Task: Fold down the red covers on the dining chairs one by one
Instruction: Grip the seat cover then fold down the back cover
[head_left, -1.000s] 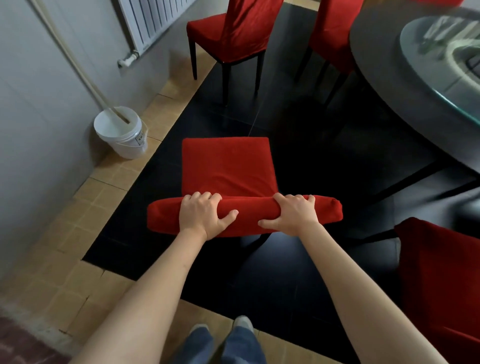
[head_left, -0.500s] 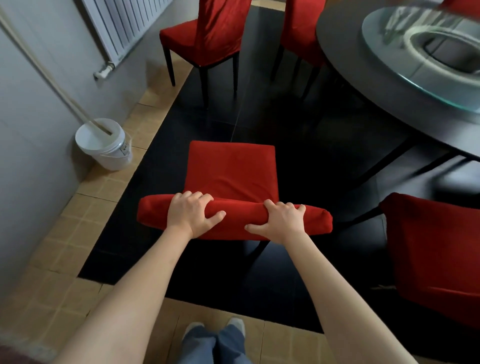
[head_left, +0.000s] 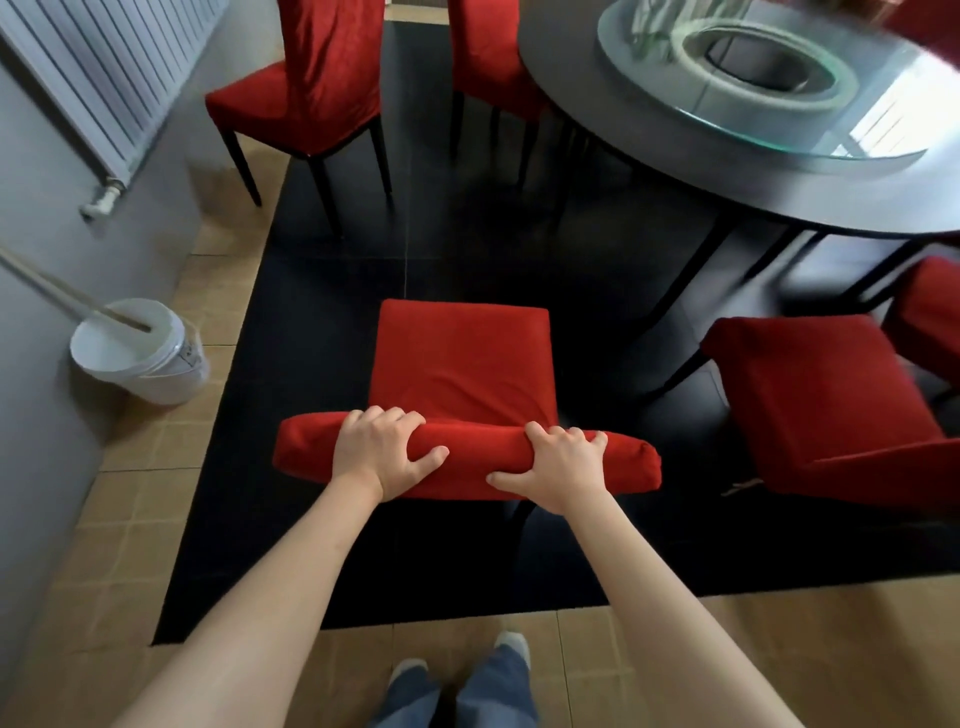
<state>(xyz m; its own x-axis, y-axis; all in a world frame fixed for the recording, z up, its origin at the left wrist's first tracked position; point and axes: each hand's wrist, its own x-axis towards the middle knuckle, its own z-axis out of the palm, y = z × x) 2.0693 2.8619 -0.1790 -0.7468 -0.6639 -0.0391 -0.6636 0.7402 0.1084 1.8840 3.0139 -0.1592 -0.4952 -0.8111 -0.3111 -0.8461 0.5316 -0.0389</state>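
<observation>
Cover roll: the red cover (head_left: 467, 457) lay bunched in a thick roll across the top of the near dining chair's backrest, directly below the camera, with the chair's seat (head_left: 462, 358) just beyond it.
Left hand: the left hand (head_left: 382, 449) gripped the roll left of centre, fingers (head_left: 387, 415) curled over its far side, thumb spread along the near face.
Right hand: the right hand (head_left: 558, 465) gripped right of centre in mirror fashion, fingers hooked over the top, thumb pointing inward.
Step in hand: judged to be working the roll down over the backrest.
Method: keep both hands level and push evenly, so the fabric does not skew to one end; the outer ends of the roll lay outside both grips and may lag.
Neighbouring chairs: a chair on the right (head_left: 810, 395) showed its cover already lowered; two by the round desk (head_left: 779, 197) stood with tall covers up (head_left: 332, 57).
Periphery: a white bucket (head_left: 140, 353) stood near the wall.
</observation>
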